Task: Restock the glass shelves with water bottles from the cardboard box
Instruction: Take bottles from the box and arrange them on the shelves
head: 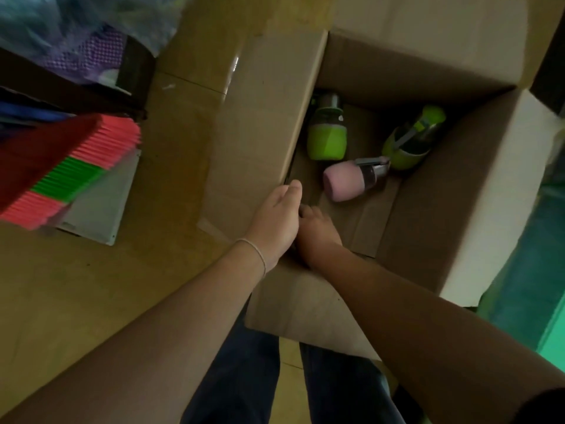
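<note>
An open cardboard box (458, 209) stands on the floor in front of me. Three water bottles lie on its bottom: a green one (326, 139) at the left wall, a second green one (406, 145) to the right, and a pink one (345, 182) nearest me. My left hand (275, 218) holds the edge of the box's left flap (253, 133) near the front corner, some fingers hidden over the edge. My right hand (318, 231) reaches inside the box at that same corner, right beside my left hand. Its fingertips are hidden, and it is a little short of the pink bottle.
A stack of pink, green and red flat items (61, 172) lies on a white board at the left. Plastic-wrapped goods (76, 35) sit above it. My legs in dark trousers (244, 377) stand at the box's near flap. Green flooring (535, 270) shows at the right.
</note>
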Demonstrator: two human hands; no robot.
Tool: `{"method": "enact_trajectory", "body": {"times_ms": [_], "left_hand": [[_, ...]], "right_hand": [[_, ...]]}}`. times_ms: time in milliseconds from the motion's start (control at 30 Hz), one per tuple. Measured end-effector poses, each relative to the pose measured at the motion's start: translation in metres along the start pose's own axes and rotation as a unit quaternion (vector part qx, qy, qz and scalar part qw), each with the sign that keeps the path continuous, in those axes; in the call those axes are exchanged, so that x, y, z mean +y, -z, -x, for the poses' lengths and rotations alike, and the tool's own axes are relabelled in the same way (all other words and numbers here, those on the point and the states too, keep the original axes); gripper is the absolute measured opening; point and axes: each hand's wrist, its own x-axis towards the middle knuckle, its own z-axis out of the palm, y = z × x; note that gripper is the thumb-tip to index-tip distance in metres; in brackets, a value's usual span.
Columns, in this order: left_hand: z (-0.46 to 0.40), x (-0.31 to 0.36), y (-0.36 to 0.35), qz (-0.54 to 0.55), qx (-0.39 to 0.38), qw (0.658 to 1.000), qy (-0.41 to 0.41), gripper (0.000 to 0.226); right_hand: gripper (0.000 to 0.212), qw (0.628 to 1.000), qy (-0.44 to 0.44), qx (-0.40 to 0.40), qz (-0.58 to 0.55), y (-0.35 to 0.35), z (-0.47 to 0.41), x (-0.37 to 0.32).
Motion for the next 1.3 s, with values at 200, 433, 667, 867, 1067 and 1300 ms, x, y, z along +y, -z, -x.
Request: {"method": "enact_trajectory", "body": {"times_ms": [200,433,667,867,1067,1300], "left_hand": [[0.008,0.007,0.004,-0.01,-0.01,1.0,-0.021,0.024],[0.072,0.053,0.009,-0.056,-0.026,0.998,-0.029,0.076],[0.168,0.129,-0.005,-0.086,-0.062,0.991,-0.08,0.066],[0.25,0.21,-0.026,-0.108,-0.127,0.975,-0.147,0.055],[0.319,0.27,-0.045,-0.127,-0.166,0.956,-0.208,0.063],[0.411,0.313,-0.08,-0.081,-0.213,0.949,-0.217,0.035]], "right_hand": [[0.066,0.997,-0.032,0.017,-0.063,0.019,0.031,0.01],[0.066,0.984,-0.064,0.124,-0.112,0.091,0.122,0.013],[0.067,0.953,-0.098,0.247,-0.145,0.205,0.233,-0.012],[0.069,0.909,-0.109,0.363,-0.175,0.299,0.33,-0.036],[0.075,0.852,-0.145,0.463,-0.197,0.369,0.412,-0.049],[0.051,0.809,-0.138,0.537,-0.193,0.439,0.51,-0.05]]}}
